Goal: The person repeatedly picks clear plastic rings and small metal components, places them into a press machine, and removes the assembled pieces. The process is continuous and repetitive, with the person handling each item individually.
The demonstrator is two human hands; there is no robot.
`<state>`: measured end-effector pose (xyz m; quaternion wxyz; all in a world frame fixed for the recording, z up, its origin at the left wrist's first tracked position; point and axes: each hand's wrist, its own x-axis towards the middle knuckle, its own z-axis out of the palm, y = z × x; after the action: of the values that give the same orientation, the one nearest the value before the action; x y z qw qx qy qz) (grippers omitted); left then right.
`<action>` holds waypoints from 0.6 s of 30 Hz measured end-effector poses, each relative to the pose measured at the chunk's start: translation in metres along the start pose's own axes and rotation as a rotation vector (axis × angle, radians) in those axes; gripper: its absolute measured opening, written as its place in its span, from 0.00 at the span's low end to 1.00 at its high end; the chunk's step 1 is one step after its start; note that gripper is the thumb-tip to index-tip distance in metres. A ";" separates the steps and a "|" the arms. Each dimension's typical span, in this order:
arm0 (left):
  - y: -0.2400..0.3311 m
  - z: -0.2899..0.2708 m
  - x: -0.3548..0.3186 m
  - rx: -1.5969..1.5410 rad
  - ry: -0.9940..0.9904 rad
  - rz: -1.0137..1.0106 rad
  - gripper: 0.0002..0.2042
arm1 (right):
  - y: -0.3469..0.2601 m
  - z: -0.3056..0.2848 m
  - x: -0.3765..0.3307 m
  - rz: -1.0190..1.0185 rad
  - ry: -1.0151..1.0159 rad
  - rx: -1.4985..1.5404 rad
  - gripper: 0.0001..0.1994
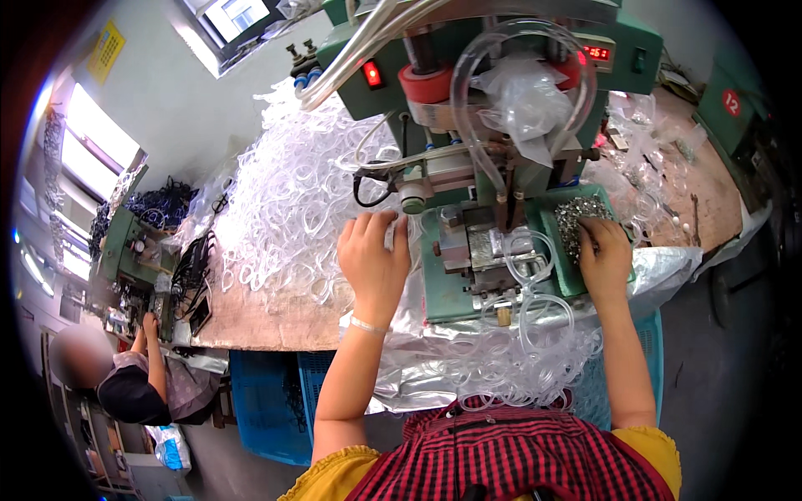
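— What were her fingers doing?

— The fingers (378,224) of the left hand (373,263) were spread open and lay on the heap of clear plastic loops (292,200). They held nothing that I could see. The right hand (605,255) had its fingers curled down into the green tray (558,250) full of small shiny metal bits (578,213). I could not tell if they had pinched one.

— And around the hands?

— Between them stood the green machine (468,242), on the bench (267,317). A clear loop (522,250) lay on its metal plate. More loops (501,367) hung down in front of it, over silver foil (418,359), above a blue crate (267,401).

— Was much work done?

— I think some was done, going by the bunch in front. But the big heap on the left looked like a lot was left.

— Anyone else there?

— Another person (134,384) sat at a second machine (134,250), far off to the left.
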<state>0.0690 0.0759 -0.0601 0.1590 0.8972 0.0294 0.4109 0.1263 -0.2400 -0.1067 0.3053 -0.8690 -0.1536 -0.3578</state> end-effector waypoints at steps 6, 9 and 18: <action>-0.041 0.077 -0.008 -0.300 -0.189 -0.642 0.20 | 0.006 0.007 -0.001 0.171 -0.009 0.134 0.07; -0.041 0.055 -0.016 -0.786 -0.307 -0.859 0.21 | 0.010 -0.014 -0.015 0.204 0.006 0.102 0.07; -0.047 -0.032 -0.043 -1.138 -0.339 -0.873 0.06 | 0.000 -0.063 -0.040 0.558 -0.062 0.526 0.08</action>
<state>0.0209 0.1209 -0.0863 0.7513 0.6339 0.1412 0.1177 0.0650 -0.2821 -0.0999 0.5987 -0.7799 -0.0070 -0.1827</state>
